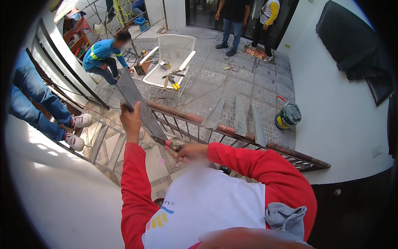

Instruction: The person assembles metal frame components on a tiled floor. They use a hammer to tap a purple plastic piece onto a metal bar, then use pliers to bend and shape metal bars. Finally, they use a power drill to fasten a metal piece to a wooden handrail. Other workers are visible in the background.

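My left hand (pixel 131 123) is wrapped around the edge of a long grey sheet-metal strip (pixel 141 101), which slants up and away from me. My right hand (pixel 191 152) grips tin snips (pixel 168 143) with some red on them. The head of the snips meets the near end of the strip; whether the blades are apart or closed is too small to tell. Just beyond my hands runs a brown-topped metal railing (pixel 188 117). Leaning over it on the right are three grey metal pieces, a left one (pixel 213 115), a middle one (pixel 240 116) and a right one (pixel 258 124).
A white mesh chair (pixel 176 50) past the railing bears several hand tools, including a yellow-handled one (pixel 174 84). A lidded bucket (pixel 288 116) stands by the right wall. One person in blue (pixel 100 56) crouches far left; another's jeans (pixel 35 95) show on the near left. Cables cross the tiles.
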{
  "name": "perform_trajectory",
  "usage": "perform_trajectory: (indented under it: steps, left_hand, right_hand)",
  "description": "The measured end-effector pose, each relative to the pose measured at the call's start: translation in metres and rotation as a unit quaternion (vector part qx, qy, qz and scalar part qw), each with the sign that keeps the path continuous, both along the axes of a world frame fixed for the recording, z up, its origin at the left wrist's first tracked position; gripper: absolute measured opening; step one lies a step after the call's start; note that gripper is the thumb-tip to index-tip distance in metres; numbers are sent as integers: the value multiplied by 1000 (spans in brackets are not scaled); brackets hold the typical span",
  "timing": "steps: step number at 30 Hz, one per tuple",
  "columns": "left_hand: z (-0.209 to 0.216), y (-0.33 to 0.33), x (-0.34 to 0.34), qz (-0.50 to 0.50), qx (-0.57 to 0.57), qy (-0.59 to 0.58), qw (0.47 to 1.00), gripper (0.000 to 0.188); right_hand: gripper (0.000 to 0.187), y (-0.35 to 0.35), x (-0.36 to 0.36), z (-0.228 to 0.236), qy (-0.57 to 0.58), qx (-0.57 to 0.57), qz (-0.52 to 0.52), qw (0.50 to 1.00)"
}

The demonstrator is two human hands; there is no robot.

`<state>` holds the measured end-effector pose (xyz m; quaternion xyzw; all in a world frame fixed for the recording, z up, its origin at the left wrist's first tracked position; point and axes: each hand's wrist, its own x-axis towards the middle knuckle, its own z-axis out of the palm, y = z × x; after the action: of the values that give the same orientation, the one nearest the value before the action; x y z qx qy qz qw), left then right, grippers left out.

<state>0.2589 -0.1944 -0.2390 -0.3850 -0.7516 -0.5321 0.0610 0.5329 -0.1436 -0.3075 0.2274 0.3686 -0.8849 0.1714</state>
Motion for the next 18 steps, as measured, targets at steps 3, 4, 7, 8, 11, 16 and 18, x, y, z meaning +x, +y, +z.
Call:
perform_trajectory:
  steps: [3,4,7,8,11,16,18]
  left_hand:
    - [2,-12,-41,14,-8,2,1000,52]
    - [1,-15,-48,17,-11,-17,1000,52]
    - [-8,-22,-51,-38,27,-23,999,50]
    - [-10,-22,-47,-46,31,-40,998,49]
    - [-10,-18,-29,-91,59,-48,993,46]
    - [4,-22,-5,-194,15,-172,966,40]
    - [8,-25,2,-182,14,-169,968,43]
  right_hand:
    - [27,-21,17,-13,19,365,120,923]
    - [31,-5,17,-12,-10,406,76,911]
    - [34,55,19,0,72,670,-33,738]
    - [38,67,22,4,84,678,-31,730]
    - [46,72,23,7,53,635,-22,771]
    - [48,27,11,-11,78,373,-44,924]
    - [47,17,5,-19,132,428,-74,891]
